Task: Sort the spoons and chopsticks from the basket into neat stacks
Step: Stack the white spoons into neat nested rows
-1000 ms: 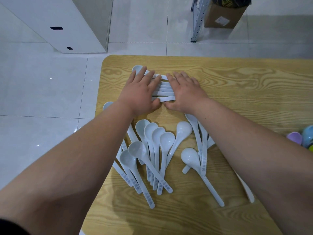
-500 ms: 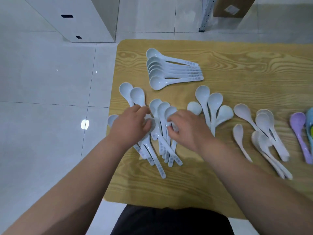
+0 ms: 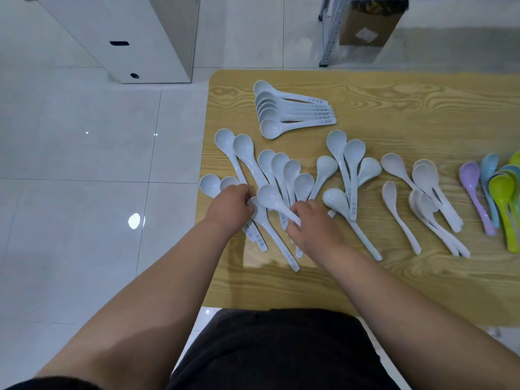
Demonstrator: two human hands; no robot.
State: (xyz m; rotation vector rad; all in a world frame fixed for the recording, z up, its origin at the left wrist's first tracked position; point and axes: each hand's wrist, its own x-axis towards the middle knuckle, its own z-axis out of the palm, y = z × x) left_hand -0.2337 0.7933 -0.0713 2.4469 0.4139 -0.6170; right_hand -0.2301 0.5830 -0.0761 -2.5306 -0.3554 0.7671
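Observation:
A neat stack of pale blue spoons [image 3: 292, 111] lies at the far left of the wooden table [image 3: 422, 108], handles pointing right. Nearer me, several loose pale blue spoons [image 3: 284, 170] are spread out, bowls pointing away. My right hand [image 3: 315, 226] pinches the handle of one pale blue spoon [image 3: 271, 197], lifted slightly over the pile. My left hand [image 3: 232, 205] is curled around spoon handles at the pile's left side. A second loose group [image 3: 347, 159] lies to the right. No chopsticks or basket are in view.
White spoons [image 3: 425, 187] lie further right, and purple, blue and green spoons [image 3: 498, 192] sit at the right edge. The table's left edge borders a tiled floor. A white cabinet [image 3: 146, 38] and a cardboard box [image 3: 365, 26] stand beyond the table.
Both hands left the neat stack at the far side and came back to the loose pile. My right hand has now lifted one spoon by its handle.

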